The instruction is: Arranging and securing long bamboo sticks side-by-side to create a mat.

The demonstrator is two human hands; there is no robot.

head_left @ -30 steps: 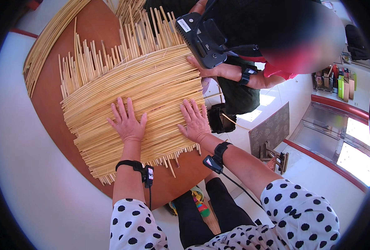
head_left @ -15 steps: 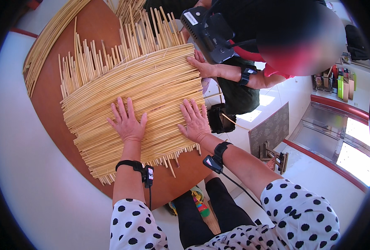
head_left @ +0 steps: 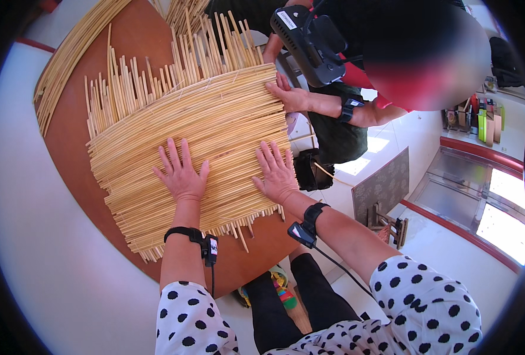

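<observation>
A mat of thin straw-coloured stalks (head_left: 156,195) lies on the brown table (head_left: 245,260), its crosswise stalks laid over upright ones that stick out past its far edge. Flat on its middle rests my left hand (head_left: 184,177), fingers spread. My right hand (head_left: 277,177) presses on the mat near its right edge, fingers stretched out. A co-worker's hand (head_left: 289,96) touches the mat's far right corner. Stalk ends jut out unevenly along the near edge.
A bundle of long stalks (head_left: 76,59) lies along the table's far left. The co-worker, wearing a black head-mounted device (head_left: 310,44), leans in from the far right. A grey patterned panel (head_left: 381,183) and a small wooden stool (head_left: 395,228) stand to the right.
The co-worker's head and the device on it have shifted slightly right and nearer. My two hands stay in place on the mat.
</observation>
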